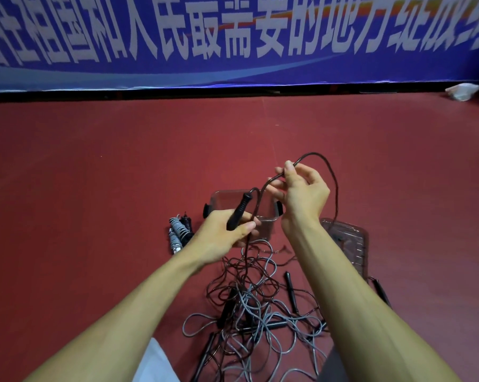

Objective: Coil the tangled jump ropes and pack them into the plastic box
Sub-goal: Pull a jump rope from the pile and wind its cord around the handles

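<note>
The left hand curls round a black handle; the right hand pinches its dark rope at twelve o'clock. Pulling may snag it in the tangled pile at six o'clock. Beyond: coiled bundle at nine, open plastic box behind the hands, lid at three.

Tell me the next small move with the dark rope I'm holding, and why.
Probably bring the right hand over to the left hand and lay its loop of dark rope against the black handle as a first turn. The left hand grips that handle, the right pinches the rope just beyond it, and the rest trails into the tangle on the floor.
</note>
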`<state>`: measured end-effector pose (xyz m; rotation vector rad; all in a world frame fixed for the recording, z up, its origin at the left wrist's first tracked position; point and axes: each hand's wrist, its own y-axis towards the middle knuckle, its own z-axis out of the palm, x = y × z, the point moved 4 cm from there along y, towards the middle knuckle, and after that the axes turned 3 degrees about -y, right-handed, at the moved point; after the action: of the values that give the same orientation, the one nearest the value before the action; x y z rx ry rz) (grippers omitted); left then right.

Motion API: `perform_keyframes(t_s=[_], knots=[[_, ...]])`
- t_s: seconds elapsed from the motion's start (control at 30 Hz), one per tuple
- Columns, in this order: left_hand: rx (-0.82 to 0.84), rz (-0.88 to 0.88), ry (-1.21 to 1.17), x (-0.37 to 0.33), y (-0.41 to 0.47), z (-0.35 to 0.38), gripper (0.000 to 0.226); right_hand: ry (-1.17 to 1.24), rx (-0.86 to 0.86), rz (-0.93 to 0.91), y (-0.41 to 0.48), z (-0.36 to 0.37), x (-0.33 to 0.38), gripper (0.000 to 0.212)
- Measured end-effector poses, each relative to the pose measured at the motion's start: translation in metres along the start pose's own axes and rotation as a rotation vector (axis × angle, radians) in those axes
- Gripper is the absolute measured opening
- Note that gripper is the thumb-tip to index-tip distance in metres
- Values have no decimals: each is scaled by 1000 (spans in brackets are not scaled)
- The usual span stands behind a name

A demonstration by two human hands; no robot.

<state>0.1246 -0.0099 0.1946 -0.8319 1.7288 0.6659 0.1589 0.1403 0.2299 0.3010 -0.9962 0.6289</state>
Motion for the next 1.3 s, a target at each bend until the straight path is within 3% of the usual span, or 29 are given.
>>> perform_keyframes(t_s=[0.13, 0.27, 0.33, 0.5, 0.57, 0.67, 0.83, 0.93, 1.07, 1.3], knots=[[-100, -13, -42, 1, 2, -2, 11, -9, 6, 24, 4, -3, -2, 15], [-230, -29, -258, -5, 1, -8, 11, -133, 89, 65, 6, -1, -7, 11], [-314, -26, -382, -9, 1, -14, 12, -269, 178, 90, 2, 3, -12, 7], [-381, -8, -822, -24, 1, -29, 9, -637, 547, 146, -19, 18, -27, 28], [-363, 19, -1016, -31, 0, -36, 9, -783, 667, 65, -27, 23, -31, 36], [-369, 49, -1219, -34, -4, -47, 11, -1032, 701, -208, -31, 28, -31, 44], [-434, -2, -1364, -25, -5, -58, 13, -1045, 794, -261, -39, 33, -35, 28], [-521, -11, -1348, -14, -4, -63, 11, -1058, 736, -381, -41, 34, -34, 28], [-611, -65, -1197, -2, -6, -68, 12, -930, 609, -314, -40, 35, -33, 18], [-382, -106, -426, -1, -5, -49, 15, -524, 474, -82, -33, 34, -26, 13]])
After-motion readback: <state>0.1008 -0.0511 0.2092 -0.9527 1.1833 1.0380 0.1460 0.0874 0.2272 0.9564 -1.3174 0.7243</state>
